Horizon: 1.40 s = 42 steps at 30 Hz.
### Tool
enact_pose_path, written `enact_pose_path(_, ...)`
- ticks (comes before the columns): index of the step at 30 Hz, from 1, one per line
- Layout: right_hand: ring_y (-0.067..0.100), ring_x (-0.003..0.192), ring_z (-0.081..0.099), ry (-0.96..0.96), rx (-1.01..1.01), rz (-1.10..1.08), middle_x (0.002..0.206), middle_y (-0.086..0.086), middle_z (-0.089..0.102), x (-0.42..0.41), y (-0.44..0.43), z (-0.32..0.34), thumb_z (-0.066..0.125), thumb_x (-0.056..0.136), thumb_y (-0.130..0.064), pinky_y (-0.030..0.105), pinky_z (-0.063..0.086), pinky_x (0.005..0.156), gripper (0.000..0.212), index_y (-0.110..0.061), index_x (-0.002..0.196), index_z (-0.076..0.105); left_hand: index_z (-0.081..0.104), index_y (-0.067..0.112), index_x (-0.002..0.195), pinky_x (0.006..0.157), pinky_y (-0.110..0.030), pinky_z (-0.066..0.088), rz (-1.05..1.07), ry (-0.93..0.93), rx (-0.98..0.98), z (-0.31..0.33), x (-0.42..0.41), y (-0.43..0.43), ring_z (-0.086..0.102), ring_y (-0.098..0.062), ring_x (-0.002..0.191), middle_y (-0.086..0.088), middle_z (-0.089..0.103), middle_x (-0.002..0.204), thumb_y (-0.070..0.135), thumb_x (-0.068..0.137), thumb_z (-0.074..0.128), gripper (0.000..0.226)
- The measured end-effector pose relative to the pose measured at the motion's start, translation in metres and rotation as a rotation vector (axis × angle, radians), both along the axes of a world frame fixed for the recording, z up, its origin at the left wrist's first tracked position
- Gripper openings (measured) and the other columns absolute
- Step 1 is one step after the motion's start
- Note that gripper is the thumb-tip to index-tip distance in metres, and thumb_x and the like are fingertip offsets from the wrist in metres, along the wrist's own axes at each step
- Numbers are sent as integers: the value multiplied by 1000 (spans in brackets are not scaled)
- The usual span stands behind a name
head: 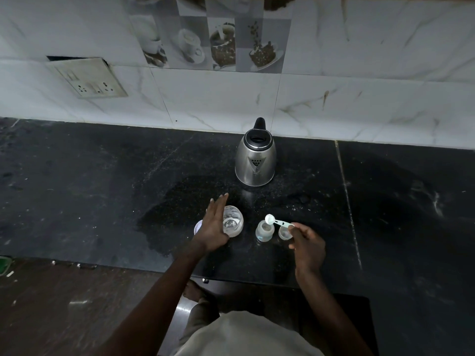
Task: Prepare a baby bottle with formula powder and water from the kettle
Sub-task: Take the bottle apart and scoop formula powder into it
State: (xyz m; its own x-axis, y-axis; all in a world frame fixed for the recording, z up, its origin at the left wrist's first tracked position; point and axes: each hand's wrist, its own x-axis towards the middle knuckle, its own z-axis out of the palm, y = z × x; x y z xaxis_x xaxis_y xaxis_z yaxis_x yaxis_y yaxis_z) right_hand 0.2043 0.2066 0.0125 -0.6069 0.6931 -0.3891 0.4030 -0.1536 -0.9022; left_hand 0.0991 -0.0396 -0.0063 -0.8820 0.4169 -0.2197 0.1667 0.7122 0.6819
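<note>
A small clear baby bottle stands open on the black counter. My right hand pinches the handle of a white measuring scoop, its bowl heaped with powder just above the bottle's mouth. A clear jar of formula powder stands to the left, and my left hand hovers flat beside and over it with straight fingers. The jar's lid lies partly hidden under that hand. A steel electric kettle stands behind, near the wall, with its spout facing me.
A small clear cap sits right of the bottle, under my right hand's fingers. The counter's front edge runs just below my wrists. A wall socket plate is on the tiled wall at the far left.
</note>
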Motion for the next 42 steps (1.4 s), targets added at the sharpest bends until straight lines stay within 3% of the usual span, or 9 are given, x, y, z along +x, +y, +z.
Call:
enact_pose_path(3,16,60,71,2,186,88,87,-7,77,5,-1,6,76,91,-21,15,50,55,8,-26,96,79,0,27,169,130,-33,-2,-56,190,21,5,16,21,-13,-14,163,6,-1,177,-2,72,74,125)
enact_pose_path(5,18,63,72,30,281,135,88,-7,76,7,-2,7,76,92,-17,9,48,52,7,-22,96,79,4,24,169,130,-28,8,-118,200,93,7,27,40,2,-13,163,2,9,177,1,77,74,118)
enact_pose_path(8,8,77,73,97,473,229,93,-12,77,10,-2,-3,76,92,-18,24,59,65,9,-23,99,79,6,22,169,126,-22,23,-172,126,155,8,39,67,28,-15,156,0,25,173,6,84,77,112)
enact_pose_path(11,8,84,72,128,748,341,98,-9,76,15,0,-11,77,92,-14,29,59,74,14,-18,104,78,-4,25,169,117,-31,38,-160,52,107,8,45,83,44,-22,145,-7,43,162,7,84,80,120)
enact_pose_path(15,10,83,71,160,1023,436,100,-5,75,23,-2,-9,80,89,-10,21,53,68,18,-15,106,78,-7,24,169,99,-47,53,-89,30,62,8,42,91,60,-29,126,-7,61,143,10,87,77,118)
enact_pose_path(23,10,81,71,229,1208,480,101,-5,75,26,2,-5,59,98,-24,23,54,59,20,-16,103,77,1,24,169,91,-48,56,7,17,47,7,37,98,69,-27,110,-4,74,121,8,90,72,107)
enact_pose_path(29,10,81,72,249,1308,524,98,-5,74,28,4,-4,61,96,-19,25,57,54,17,-15,101,77,8,17,168,86,-42,54,-1,0,32,11,32,98,69,-26,104,-3,75,111,11,90,74,103)
enact_pose_path(35,10,86,73,252,1350,559,100,-5,74,29,7,-6,72,89,-11,27,59,56,13,-15,101,76,10,15,168,93,-47,55,3,-1,-2,5,29,101,69,-29,110,-6,75,116,9,86,78,106)
enact_pose_path(42,5,91,70,117,1333,646,109,-12,71,30,10,-14,54,103,-22,20,54,61,19,-24,111,72,15,13,167,96,-45,54,16,7,25,0,27,102,68,-29,112,-6,76,118,10,85,81,105)
